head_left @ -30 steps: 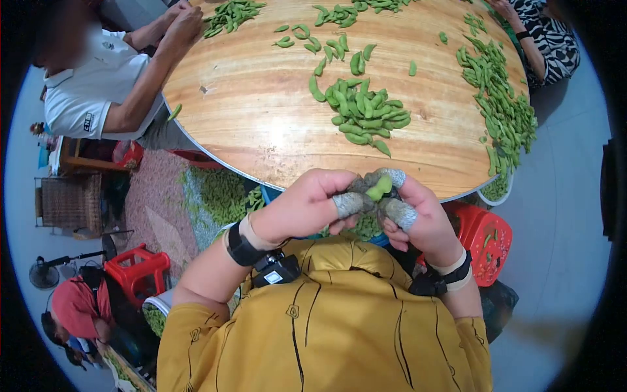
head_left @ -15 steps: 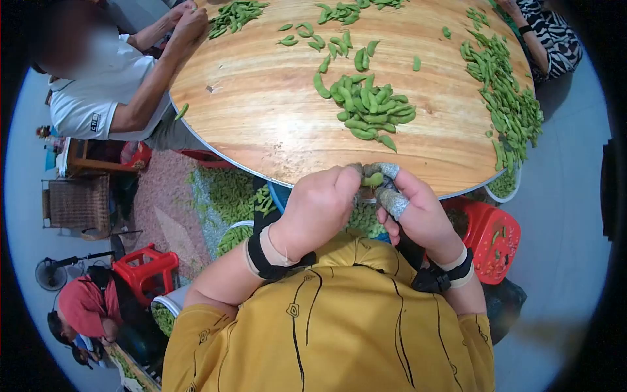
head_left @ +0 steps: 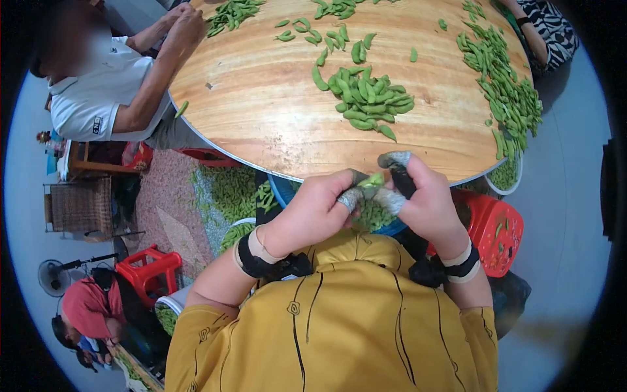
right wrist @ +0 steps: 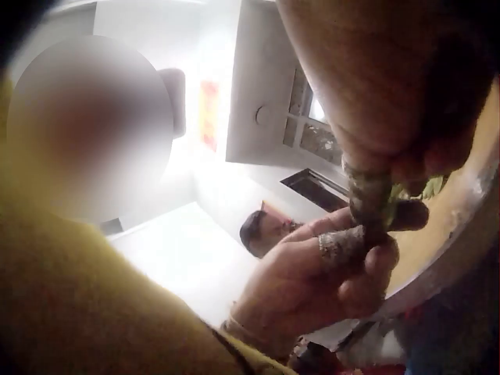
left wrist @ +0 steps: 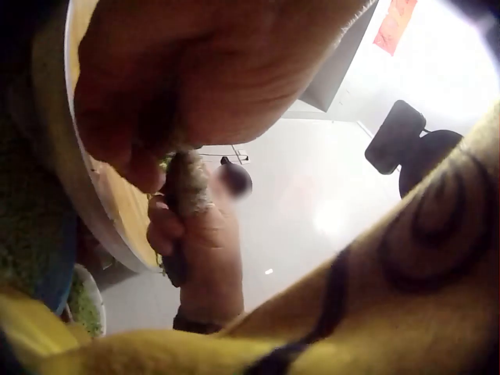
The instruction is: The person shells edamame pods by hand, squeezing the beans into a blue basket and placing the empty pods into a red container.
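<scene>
At the near edge of the round wooden table [head_left: 261,117], we pinch one edamame pod [head_left: 373,180] between our left hand [head_left: 313,212] and right hand [head_left: 424,202], mid-shelling above the blue basin [head_left: 282,191]; next, we judge, squeeze the beans out.

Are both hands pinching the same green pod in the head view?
Yes: the left hand and right hand pinch one green pod between taped fingertips.

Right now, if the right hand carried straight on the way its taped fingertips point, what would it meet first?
The right hand points inward toward the left hand, with only the edamame pod pinched between them. So it would likely press the pod against the left hand's taped fingertips first. Depth is hard to judge.
</scene>
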Demonstrator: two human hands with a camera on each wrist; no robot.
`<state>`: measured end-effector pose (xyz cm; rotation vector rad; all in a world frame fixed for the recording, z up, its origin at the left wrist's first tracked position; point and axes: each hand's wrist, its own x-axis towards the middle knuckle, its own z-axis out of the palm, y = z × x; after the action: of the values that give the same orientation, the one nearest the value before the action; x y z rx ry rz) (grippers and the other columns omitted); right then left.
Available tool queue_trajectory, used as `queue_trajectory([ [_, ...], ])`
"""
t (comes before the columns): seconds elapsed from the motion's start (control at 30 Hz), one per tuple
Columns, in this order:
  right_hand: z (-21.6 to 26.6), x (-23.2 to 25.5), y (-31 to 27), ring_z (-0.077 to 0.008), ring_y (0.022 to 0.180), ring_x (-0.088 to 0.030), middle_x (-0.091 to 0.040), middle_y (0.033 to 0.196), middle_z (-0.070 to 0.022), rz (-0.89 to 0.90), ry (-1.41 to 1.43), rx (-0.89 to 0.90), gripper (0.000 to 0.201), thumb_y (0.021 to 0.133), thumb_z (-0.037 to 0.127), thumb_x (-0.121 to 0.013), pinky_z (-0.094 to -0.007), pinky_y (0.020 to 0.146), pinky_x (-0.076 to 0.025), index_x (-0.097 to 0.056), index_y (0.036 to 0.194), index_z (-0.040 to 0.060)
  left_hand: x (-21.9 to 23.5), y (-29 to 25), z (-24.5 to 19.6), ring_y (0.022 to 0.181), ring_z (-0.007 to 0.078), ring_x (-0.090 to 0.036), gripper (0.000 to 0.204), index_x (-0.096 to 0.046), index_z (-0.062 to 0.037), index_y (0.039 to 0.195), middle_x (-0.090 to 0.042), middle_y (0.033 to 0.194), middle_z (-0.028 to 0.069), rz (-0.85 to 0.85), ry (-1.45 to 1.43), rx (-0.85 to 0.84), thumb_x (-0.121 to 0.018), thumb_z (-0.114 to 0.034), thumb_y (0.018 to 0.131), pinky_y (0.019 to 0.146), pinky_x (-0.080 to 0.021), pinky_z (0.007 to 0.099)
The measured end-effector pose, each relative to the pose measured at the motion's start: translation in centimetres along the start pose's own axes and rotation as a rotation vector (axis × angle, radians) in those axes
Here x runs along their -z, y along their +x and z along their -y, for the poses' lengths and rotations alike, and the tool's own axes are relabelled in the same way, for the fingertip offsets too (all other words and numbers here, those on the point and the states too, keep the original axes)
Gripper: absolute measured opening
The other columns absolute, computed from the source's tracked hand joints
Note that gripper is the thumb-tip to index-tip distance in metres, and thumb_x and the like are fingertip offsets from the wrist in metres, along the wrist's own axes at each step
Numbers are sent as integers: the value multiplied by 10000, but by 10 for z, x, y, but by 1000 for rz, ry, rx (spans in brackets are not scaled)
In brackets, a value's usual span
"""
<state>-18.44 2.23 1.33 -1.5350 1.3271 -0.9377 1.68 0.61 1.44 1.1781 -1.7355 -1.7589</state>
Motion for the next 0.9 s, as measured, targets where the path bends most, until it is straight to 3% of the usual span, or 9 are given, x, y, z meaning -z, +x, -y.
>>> queue_trajectory([
  [0.07, -5, -1, 1, -296, 757, -644, -633, 818, -146, 85, -253, 121, 309, 777, 117, -676, -368, 678, -505, -566, 1039, -3, 0, -2, 2, 653, 82, -577, 246, -565, 6, 1052, -598, 795, 24, 28, 72, -75, -396, 28, 875, 602, -493, 236],
  [0.1, -8, -2, -1, -296, 757, -644, -633, 818, -146, 89, -252, 115, 309, 777, 117, -676, -368, 678, -505, -566, 1039, -3, 3, -4, 2, 665, 89, -584, 278, -563, 6, 1067, -599, 807, 26, 81, 62, -56, -384, 43, 857, 606, -497, 240],
  [0.17, -11, -3, -3, -377, 784, -609, -609, 833, -192, 85, -334, 217, 298, 728, 119, -684, -410, 671, -492, -556, 969, -2, 6, -8, -5, 663, 105, -594, 319, -560, 8, 1082, -603, 799, 36, 141, -22, 43, -379, 66, 826, 611, -505, 253],
  [0.37, -6, -18, -7, -393, 744, -572, -538, 750, -186, 146, -417, 228, 242, 715, 113, -674, -442, 631, -462, -526, 875, 8, 8, -9, 6, 659, 118, -609, 300, -573, 23, 1044, -613, 767, 68, 133, 240, -78, -401, 79, 804, 612, -506, 263],
  [0.6, -3, -24, -6, -391, 720, -582, -558, 747, -197, 146, -326, 259, 242, 709, 122, -674, -444, 610, -458, -524, 863, 11, 10, -15, 12, 667, 142, -622, 281, -577, 22, 1009, -625, 781, 84, 120, -10, 57, -404, 92, 799, 621, -530, 290],
  [0.8, -8, -30, -7, -387, 696, -595, -574, 706, -185, 129, -412, 175, 218, 734, 132, -672, -419, 603, -471, -542, 867, 17, 12, -19, 15, 662, 112, -610, 280, -577, 10, 1016, -617, 790, 47, 105, 216, -78, -400, 96, 817, 610, -510, 267],
  [0.9, -11, -29, -9, -387, 671, -585, -575, 692, -194, 187, -267, 78, 219, 733, 147, -673, -403, 594, -468, -540, 843, 11, 24, -23, 18, 673, 86, -579, 259, -575, 12, 1001, -614, 817, 33, 255, -133, 95, -386, 91, 843, 623, -486, 229],
])
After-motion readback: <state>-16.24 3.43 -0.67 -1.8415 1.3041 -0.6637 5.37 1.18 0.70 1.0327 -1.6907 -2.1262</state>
